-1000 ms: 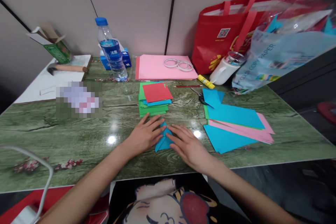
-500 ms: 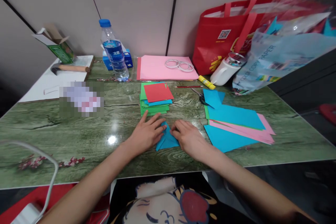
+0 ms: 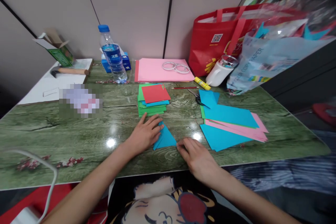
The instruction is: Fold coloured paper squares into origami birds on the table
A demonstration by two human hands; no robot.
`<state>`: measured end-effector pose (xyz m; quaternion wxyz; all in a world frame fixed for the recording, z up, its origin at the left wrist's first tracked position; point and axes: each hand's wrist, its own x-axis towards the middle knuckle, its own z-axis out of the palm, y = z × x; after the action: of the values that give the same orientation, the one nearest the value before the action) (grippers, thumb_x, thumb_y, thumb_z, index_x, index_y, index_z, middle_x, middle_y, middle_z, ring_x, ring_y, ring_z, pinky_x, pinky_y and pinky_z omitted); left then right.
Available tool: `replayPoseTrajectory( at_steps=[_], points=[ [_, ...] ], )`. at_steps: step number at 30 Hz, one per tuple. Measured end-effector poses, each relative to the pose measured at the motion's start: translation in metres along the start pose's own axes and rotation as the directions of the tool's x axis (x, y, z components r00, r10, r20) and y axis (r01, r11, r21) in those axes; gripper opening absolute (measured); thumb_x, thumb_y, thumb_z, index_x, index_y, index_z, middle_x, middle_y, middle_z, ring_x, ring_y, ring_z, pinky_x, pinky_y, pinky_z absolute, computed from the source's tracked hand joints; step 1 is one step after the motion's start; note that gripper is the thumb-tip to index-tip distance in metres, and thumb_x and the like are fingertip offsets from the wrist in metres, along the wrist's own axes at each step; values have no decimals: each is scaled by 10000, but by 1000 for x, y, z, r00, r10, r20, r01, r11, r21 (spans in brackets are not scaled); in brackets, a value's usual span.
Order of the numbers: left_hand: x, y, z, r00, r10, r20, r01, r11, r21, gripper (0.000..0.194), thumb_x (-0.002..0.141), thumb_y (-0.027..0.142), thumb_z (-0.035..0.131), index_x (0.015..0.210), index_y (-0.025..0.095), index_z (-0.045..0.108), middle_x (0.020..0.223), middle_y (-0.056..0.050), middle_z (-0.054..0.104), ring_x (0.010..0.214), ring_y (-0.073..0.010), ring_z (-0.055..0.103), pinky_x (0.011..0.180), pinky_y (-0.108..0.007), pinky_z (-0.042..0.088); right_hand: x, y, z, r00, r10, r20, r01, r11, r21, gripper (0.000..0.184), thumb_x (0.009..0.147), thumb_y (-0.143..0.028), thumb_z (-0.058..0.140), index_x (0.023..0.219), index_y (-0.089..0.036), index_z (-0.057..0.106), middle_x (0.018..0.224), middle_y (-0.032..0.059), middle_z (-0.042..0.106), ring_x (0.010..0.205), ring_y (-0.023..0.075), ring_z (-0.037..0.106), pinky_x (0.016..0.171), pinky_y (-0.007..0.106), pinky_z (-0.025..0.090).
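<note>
A blue sheet of paper (image 3: 165, 138), folded into a triangle, lies flat on the table in front of me. My left hand (image 3: 145, 133) rests on its left edge with the fingers spread. At the triangle's right corner, the fingers of my right hand (image 3: 196, 155) are pinched together on the paper. Just beyond my left hand is a stack of green and blue paper squares with a red square (image 3: 155, 93) on top. To the right lie cut blue sheets (image 3: 229, 115) and pink sheets (image 3: 236, 131).
Scissors (image 3: 198, 100), a pencil (image 3: 185, 88) and a glue stick (image 3: 202, 83) lie farther back. Behind them stand a white mug (image 3: 218, 73), a red bag (image 3: 206, 49) and a water bottle (image 3: 112, 57). A hammer (image 3: 69, 71) lies at the left, and a cable (image 3: 54, 178) crosses the near-left edge.
My right hand has slid right and toward me, from the triangle's upper right side to its right corner. My left hand keeps its place on the paper. Striped cloth has appeared at lower right.
</note>
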<state>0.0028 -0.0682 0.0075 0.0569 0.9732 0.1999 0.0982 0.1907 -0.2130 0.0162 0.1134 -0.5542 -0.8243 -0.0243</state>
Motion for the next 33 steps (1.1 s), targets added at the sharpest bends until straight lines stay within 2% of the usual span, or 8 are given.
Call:
replayPoseTrajectory(
  at_steps=[4,9,16,19,21,24,28,33],
  points=[
    [0,1,1,1000,-4,-14,3,999,-32,304,869,201,440,1158,173,527,1387,-103,416,1317,-239,309,1077,-527,217,12,16,1,997,75,-36,-68,981,183,268,792,-35,420,901,-177,619,944,85,588,862,199,543,712,315,476],
    [-1,1,0,999,4,-38,-6,998,-64,304,868,223,447,1162,177,509,1298,-95,502,1309,-229,316,1093,-508,201,41,31,9,975,208,-75,-163,904,395,235,838,-115,462,1028,-174,587,942,81,617,875,192,586,746,321,493],
    [-1,1,-5,995,-17,-95,15,1000,-23,309,861,316,496,1133,170,513,1175,-106,539,1194,-254,417,999,-447,346,66,24,12,936,346,69,-324,763,559,142,777,-114,567,904,-164,604,854,44,612,669,137,603,610,257,496],
    [1,-2,-6,995,-26,-93,29,999,27,247,870,355,480,999,165,572,985,-88,591,1013,-249,503,843,-408,426,68,19,11,926,360,118,-368,782,503,198,757,-79,574,932,-166,604,875,46,591,654,130,594,590,250,501],
    [2,-2,-8,995,-24,-93,29,998,50,225,888,335,450,913,161,591,868,-71,593,899,-227,520,765,-378,434,67,19,9,945,315,88,-323,857,402,249,776,-94,565,1003,-185,611,975,75,571,751,157,599,642,282,512],
    [0,8,-12,994,20,-108,-15,999,52,229,909,271,408,840,161,597,800,-57,588,815,-198,524,728,-351,429,65,23,6,987,160,3,-155,951,268,238,826,-164,549,1041,-227,630,1131,94,526,957,213,545,753,347,507],
    [-9,33,-15,984,170,-58,-171,985,-28,284,864,391,484,910,133,595,865,-77,610,842,-209,553,753,-348,460,62,32,6,998,56,-37,-45,966,253,205,850,-235,547,1037,-208,625,1046,84,573,998,227,495,798,369,498],
    [-25,41,-10,983,164,-81,-163,986,21,325,841,389,523,953,91,587,889,-108,626,895,-250,579,769,-372,502,50,30,13,993,28,-111,-1,972,237,144,851,-258,551,937,-163,618,960,98,584,980,235,512,811,398,486]
  ],
)
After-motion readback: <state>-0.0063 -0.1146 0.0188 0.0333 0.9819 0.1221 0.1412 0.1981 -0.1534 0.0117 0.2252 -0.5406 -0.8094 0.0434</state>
